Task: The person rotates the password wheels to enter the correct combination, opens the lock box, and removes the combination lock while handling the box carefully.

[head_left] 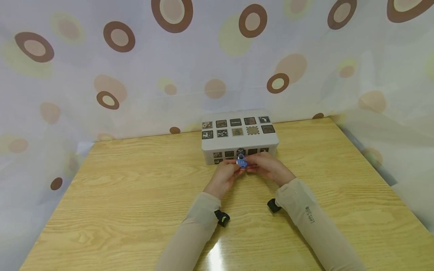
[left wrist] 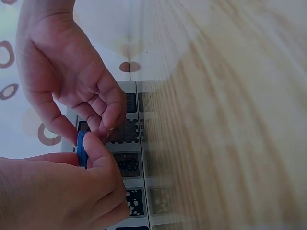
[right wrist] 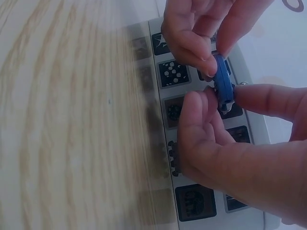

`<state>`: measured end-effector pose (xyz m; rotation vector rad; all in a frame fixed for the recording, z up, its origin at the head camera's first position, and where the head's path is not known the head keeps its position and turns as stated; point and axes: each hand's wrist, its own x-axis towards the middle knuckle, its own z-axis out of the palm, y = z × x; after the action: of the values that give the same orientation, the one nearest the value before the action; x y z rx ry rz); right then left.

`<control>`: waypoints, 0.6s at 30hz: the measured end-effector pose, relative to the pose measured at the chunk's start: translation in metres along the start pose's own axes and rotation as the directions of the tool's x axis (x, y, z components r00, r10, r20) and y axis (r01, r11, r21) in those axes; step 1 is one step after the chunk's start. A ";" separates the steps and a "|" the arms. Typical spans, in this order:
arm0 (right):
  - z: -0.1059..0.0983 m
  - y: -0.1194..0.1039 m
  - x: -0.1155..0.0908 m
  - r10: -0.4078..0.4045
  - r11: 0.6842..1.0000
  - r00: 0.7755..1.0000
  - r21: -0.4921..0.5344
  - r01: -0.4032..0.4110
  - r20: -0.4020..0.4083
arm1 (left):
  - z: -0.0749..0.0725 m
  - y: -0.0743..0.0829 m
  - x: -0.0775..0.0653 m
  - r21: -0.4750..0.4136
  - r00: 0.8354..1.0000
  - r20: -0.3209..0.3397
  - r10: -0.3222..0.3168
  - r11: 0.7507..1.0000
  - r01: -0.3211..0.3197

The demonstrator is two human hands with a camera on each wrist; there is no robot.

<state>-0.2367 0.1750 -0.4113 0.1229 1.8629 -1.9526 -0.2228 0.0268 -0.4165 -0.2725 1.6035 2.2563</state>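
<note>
A small blue padlock [head_left: 242, 162] is at the front of a white box [head_left: 237, 141] printed with dark square pictures, just below its metal clasp [head_left: 240, 150]. My left hand [head_left: 223, 174] pinches the padlock between thumb and forefinger from the left. From the right, my right hand [head_left: 268, 166] has its thumb and fingertips on either side of the padlock's end, the thumb touching it. In the right wrist view a bit of silver metal [right wrist: 227, 108] shows at that end of the blue padlock [right wrist: 222, 81]. Whether the padlock hangs on the clasp is hidden by my fingers.
The box stands at the back of a wooden table [head_left: 135, 195], close to a spotted cloth [head_left: 142, 75] that hangs behind and at both sides. Black straps [head_left: 222, 218] sit by my wrists. Bare wood lies to the left, right and front.
</note>
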 end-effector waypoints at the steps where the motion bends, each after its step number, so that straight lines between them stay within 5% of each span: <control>1: 0.000 0.000 0.000 0.001 1.000 1.000 -0.012 -0.001 0.003 | 0.000 0.000 0.000 0.000 1.000 0.000 -0.002 1.000 0.002; 18: -0.002 0.001 0.000 -0.038 0.994 0.999 -0.100 0.041 0.029 | 0.001 0.001 -0.002 -0.005 1.000 -0.002 0.005 1.000 -0.005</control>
<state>-0.2365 0.1771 -0.4123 0.0286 1.9556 -1.8717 -0.2215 0.0267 -0.4151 -0.2725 1.6021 2.2646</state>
